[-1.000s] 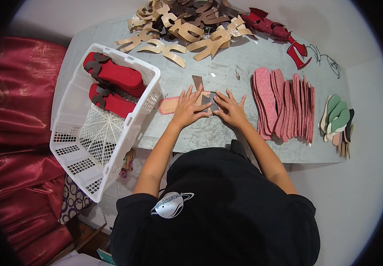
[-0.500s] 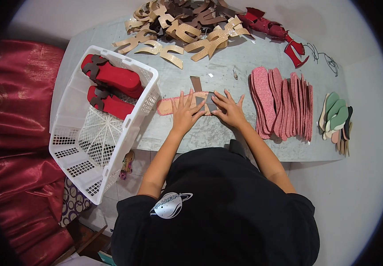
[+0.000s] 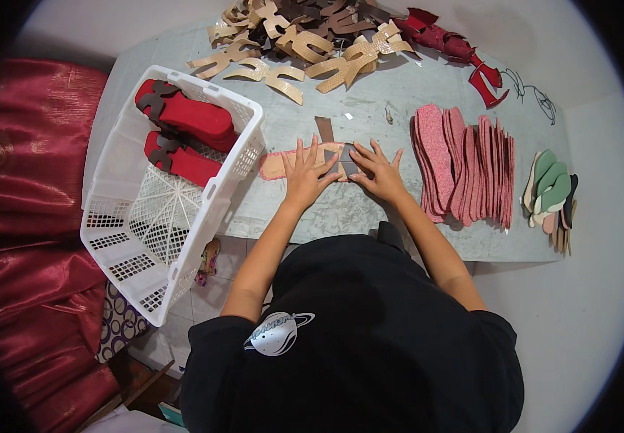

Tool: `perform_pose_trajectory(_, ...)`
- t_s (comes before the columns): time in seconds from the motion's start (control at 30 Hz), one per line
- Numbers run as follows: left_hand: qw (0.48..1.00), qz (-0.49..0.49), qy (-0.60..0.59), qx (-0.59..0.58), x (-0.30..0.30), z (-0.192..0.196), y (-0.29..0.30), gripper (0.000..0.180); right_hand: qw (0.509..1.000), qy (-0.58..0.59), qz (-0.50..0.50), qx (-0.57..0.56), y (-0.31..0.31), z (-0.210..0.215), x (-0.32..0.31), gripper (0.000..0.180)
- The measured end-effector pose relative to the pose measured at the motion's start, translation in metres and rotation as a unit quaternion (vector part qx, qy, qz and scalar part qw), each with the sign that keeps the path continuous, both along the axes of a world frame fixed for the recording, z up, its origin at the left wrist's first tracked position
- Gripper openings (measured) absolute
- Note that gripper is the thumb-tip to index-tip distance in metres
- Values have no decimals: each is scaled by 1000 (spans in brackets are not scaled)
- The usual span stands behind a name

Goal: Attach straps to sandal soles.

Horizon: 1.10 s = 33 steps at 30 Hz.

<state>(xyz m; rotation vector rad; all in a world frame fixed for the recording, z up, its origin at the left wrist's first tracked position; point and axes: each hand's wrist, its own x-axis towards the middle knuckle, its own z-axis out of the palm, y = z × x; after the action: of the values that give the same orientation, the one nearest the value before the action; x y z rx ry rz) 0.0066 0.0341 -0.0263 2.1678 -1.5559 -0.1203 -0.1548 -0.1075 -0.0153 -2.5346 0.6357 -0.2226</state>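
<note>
A tan sandal sole with a pink speckled rim lies flat on the table in front of me. Across its right part sits a dark brown strap piece, one end of which sticks out beyond the sole's far edge. My left hand rests on the middle of the sole, fingers spread, its tips by the strap. On the sole's right end, my right hand presses the strap with fingers apart. Neither hand grips anything. The fingers partly hide the strap and the sole.
A white plastic crate with red slippers stands at left. Tan and brown cut straps and red pieces lie at the back. Pink soles are lined up at right, beside green and other-coloured sole shapes.
The view has shifted slightly, so the table's things sit a little differently in the picture. Both hands stay on the sole and strap, with only slight finger movement.
</note>
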Motion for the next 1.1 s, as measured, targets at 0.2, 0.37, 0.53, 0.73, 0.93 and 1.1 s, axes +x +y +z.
perform_pose_trajectory(0.2, 999, -26, 1, 27, 4, 5, -3, 45, 1000, 1, -3, 2, 0, 1, 0, 54)
perform_pose_trajectory(0.37, 998, -44, 1, 48, 7, 7, -4, 46, 1000, 7, -18, 12, 3, 4, 1, 54)
perform_pose_trajectory(0.53, 999, -38, -4, 39, 8, 6, -5, 47, 998, 41, -39, 24, 5, 16, 5, 51)
perform_pose_trajectory(0.73, 999, -41, -9, 29, 7, 1, -5, 46, 997, 18, -73, 32, 3, 15, 11, 36)
perform_pose_trajectory(0.93, 999, -38, -23, 12, 5, 0, -5, 44, 994, -56, -87, -19, 6, -3, 8, 33)
perform_pose_trajectory(1.1, 999, -30, -26, -32, 0, -4, -6, 40, 995, -60, -74, -7, 4, -4, 10, 33)
